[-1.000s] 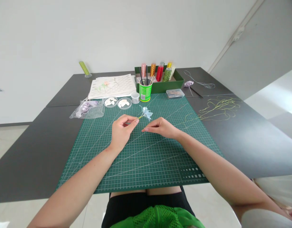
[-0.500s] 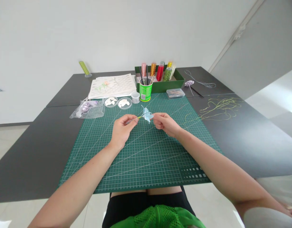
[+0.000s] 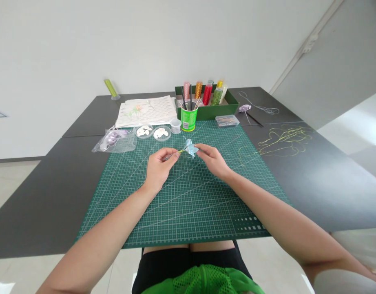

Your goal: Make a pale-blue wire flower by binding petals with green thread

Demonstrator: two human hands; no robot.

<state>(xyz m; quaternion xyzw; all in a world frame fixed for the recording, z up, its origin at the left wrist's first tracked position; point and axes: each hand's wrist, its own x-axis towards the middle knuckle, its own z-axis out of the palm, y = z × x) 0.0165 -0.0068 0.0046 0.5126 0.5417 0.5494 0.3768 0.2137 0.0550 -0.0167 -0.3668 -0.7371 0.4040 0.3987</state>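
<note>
A single head-worn camera looks forward and down, close over the cutting mat [image 3: 182,204].

craft workroom: cutting mat [image 3: 182,204], bead tubes [image 3: 206,93].

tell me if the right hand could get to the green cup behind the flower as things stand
Probably yes. The right hand is at the pale blue flower, and the green cup stands just beyond on the cutting mat, with bare mat between. The fingers are busy at the flower's petals, though.
</note>
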